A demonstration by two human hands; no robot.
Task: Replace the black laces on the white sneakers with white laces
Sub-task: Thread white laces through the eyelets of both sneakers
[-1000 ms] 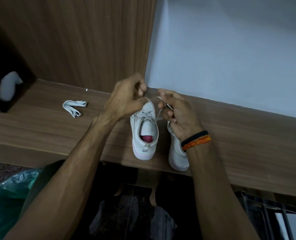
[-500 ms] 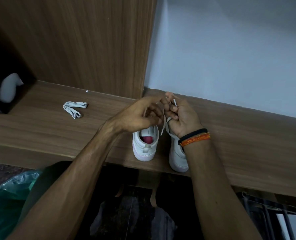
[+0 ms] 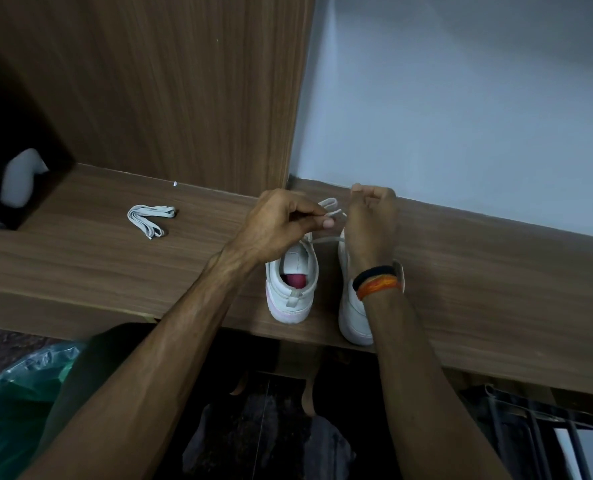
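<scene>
Hands (image 3: 326,220) on white lace (image 3: 329,240)

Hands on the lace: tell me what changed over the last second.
From bunched together half a second ago, the left hand and right hand have drawn slightly apart above the left white sneaker, both pinching the white lace, a loop now showing between them. Unchanged: both sneakers, the right white sneaker, and the folded spare white lace on the wooden shelf.

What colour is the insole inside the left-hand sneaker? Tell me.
Pink-red insole, seen through the white sneaker's opening in the head view.
</scene>
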